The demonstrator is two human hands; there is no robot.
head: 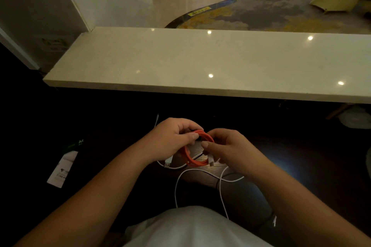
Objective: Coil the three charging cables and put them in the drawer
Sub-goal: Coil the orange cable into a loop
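Both hands hold an orange charging cable point(197, 151) wound into a small coil above the dark bench point(301, 156). The left hand point(173, 138) has its fingers pinched on the coil's top; the right hand point(225, 149) has its fingers curled around the coil's right side. A white cable point(200, 170) lies loose on the bench below, a white USB plug point(168, 161) beside the coil.

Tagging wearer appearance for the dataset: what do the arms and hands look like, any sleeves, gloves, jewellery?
Both forearms are bare up to the frame's edge, with no sleeves in view. The left hand and right hand wear no gloves, and no rings or watch show. The fingers have short, plain nails. A white garment covers the torso at the bottom of the view.
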